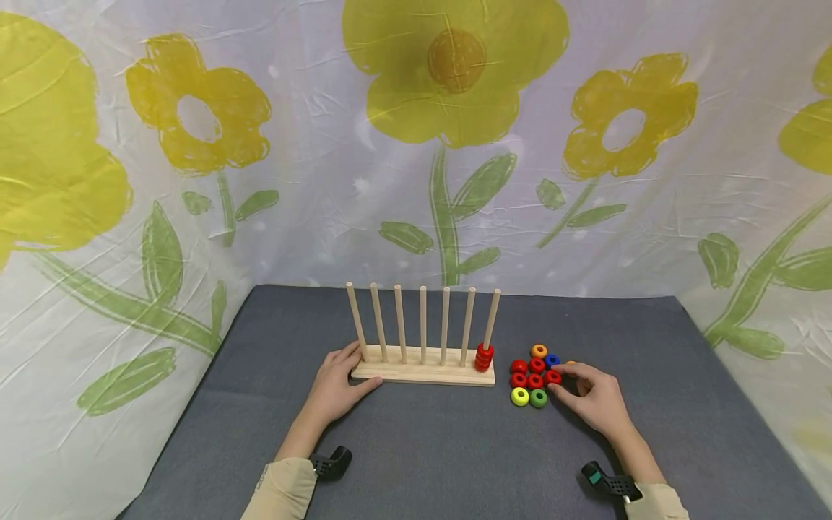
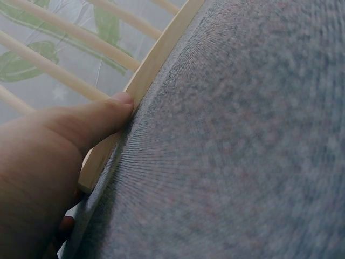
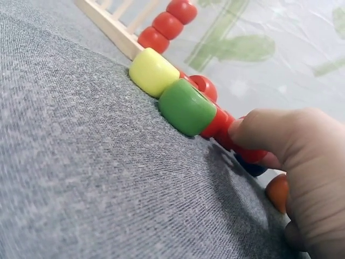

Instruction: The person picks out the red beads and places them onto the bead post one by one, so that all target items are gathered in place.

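Note:
A wooden peg stand [image 1: 422, 373] with a row of upright pegs is on the dark cloth. Its rightmost peg carries three stacked red beads [image 3: 167, 26]. My left hand [image 1: 334, 386] holds the stand's left end, thumb on the front edge [image 2: 121, 102] and the other fingers behind, mostly hidden. To the right of the stand, my right hand [image 1: 594, 401] pinches a red bead [image 1: 552, 379] between thumb and fingers, at the right side of a bead group. It is unclear whether that bead is lifted off the cloth.
Several other red beads [image 1: 518, 367] lie close together with a yellow bead [image 3: 153, 73], a green bead [image 3: 186, 108], a blue bead [image 1: 552, 360] and an orange bead [image 1: 539, 351]. Another orange bead [image 3: 278, 192] is partly behind my right hand. A flowered curtain [image 1: 312, 217] hangs behind the table.

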A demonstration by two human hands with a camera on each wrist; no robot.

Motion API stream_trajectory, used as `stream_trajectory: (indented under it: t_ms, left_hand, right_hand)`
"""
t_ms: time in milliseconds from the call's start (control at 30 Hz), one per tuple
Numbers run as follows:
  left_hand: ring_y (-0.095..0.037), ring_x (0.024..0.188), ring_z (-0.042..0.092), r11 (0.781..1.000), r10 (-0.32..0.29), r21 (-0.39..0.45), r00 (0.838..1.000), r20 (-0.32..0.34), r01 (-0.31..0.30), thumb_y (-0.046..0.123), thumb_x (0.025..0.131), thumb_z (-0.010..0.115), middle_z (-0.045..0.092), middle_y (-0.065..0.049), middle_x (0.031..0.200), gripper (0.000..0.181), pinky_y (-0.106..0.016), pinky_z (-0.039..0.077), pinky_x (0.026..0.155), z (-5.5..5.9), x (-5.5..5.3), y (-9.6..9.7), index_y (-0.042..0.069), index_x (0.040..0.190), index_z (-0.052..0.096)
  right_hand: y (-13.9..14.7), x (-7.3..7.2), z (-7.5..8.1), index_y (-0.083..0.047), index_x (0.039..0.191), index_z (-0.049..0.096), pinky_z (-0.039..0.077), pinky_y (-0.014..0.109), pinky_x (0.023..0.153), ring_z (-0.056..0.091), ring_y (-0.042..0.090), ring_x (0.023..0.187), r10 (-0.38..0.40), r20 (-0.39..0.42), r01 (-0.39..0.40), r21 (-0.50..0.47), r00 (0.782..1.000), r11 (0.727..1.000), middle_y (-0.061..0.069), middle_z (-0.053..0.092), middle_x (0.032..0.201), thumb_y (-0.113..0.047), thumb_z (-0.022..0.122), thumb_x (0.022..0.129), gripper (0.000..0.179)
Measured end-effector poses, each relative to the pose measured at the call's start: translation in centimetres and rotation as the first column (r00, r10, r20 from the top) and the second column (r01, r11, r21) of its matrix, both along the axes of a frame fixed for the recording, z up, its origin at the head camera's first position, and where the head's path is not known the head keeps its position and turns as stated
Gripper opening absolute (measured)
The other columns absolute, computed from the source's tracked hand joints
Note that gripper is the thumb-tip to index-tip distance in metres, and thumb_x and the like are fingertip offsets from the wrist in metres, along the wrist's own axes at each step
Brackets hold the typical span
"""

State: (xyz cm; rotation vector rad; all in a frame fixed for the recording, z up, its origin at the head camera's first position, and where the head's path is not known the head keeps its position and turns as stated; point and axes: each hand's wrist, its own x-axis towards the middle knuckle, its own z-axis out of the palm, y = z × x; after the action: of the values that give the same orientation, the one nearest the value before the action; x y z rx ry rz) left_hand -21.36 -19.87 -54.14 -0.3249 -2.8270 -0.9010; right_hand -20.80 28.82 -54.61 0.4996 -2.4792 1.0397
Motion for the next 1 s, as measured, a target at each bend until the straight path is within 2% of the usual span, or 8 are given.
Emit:
stream_trajectory:
  t_ms: [67,167,267,367,600,767,1000]
  left_hand:
    - [-0.039,0.135,0.040,1.000,-0.002,-0.001,1.000,-0.001,0.002,0.046,0.088,0.079,0.040,-0.018,0.156,0.079,-0.062,0.034,0.106,0.01,0.00,0.02,0.000,0.147,0.053]
    - [-0.039,0.134,0.040,1.000,-0.005,-0.005,1.000,-0.006,0.005,0.046,0.088,0.079,0.041,-0.018,0.156,0.078,-0.061,0.035,0.106,0.00,-0.04,0.02,0.000,0.146,0.054]
    - [-0.039,0.134,0.040,1.000,-0.005,-0.007,1.000,-0.008,0.005,0.046,0.088,0.079,0.041,-0.018,0.156,0.078,-0.061,0.035,0.106,0.00,-0.08,0.01,0.000,0.146,0.054]
    - [-0.039,0.135,0.040,1.000,-0.005,-0.006,1.000,-0.009,0.004,0.046,0.088,0.079,0.041,-0.018,0.156,0.078,-0.061,0.034,0.106,-0.02,-0.12,0.00,0.000,0.146,0.054]
    - [-0.039,0.135,0.039,1.000,-0.004,-0.003,1.000,0.001,0.004,0.047,0.088,0.079,0.040,-0.018,0.156,0.077,-0.061,0.034,0.106,-0.18,-0.06,-0.01,0.000,0.145,0.056]
    - [-0.039,0.135,0.039,1.000,-0.002,0.000,1.000,0.001,0.002,0.047,0.088,0.079,0.040,-0.018,0.156,0.077,-0.061,0.034,0.106,-0.23,-0.06,-0.05,0.000,0.145,0.056]
    - [-0.039,0.135,0.039,1.000,-0.003,-0.003,1.000,-0.003,0.003,0.047,0.088,0.079,0.040,-0.018,0.156,0.077,-0.061,0.034,0.106,-0.11,-0.09,-0.08,0.001,0.146,0.055]
  right_hand:
    - [0.03,-0.01,-0.01,-0.011,0.108,0.078,0.028,0.025,0.044,0.028,0.002,0.047,-0.001,0.000,0.001,-0.012,1.000,1.000,0.000,0.066,0.089,-0.006,0.090,0.077,0.033]
    - [0.06,0.00,-0.02,-0.010,0.108,0.078,0.028,0.026,0.043,0.029,0.002,0.047,-0.007,0.012,0.007,-0.026,1.000,1.000,0.000,0.067,0.092,-0.007,0.089,0.079,0.032]
    - [0.08,-0.01,0.02,-0.011,0.108,0.078,0.028,0.025,0.042,0.030,0.002,0.046,-0.011,0.024,0.011,-0.039,1.000,0.999,-0.003,0.062,0.079,-0.007,0.088,0.080,0.031]
    - [0.08,0.00,0.10,-0.013,0.109,0.078,0.028,0.025,0.041,0.030,0.002,0.046,-0.006,0.021,0.007,-0.054,1.000,0.998,-0.006,0.051,0.065,-0.007,0.088,0.081,0.030]
    - [0.02,0.10,0.08,-0.012,0.113,0.077,0.028,0.024,0.040,0.029,0.002,0.043,0.006,0.021,-0.004,-0.088,1.000,0.996,-0.008,0.053,0.066,-0.009,0.087,0.082,0.032]
    - [-0.04,0.08,0.09,-0.014,0.111,0.077,0.028,0.025,0.040,0.028,0.002,0.043,-0.004,0.045,0.009,-0.103,0.999,0.995,-0.007,0.040,0.053,-0.009,0.088,0.081,0.032]
    - [-0.15,0.08,0.28,-0.015,0.108,0.077,0.028,0.025,0.040,0.028,0.002,0.043,-0.004,0.043,0.008,-0.098,0.999,0.995,-0.007,0.041,0.055,-0.009,0.089,0.080,0.031]
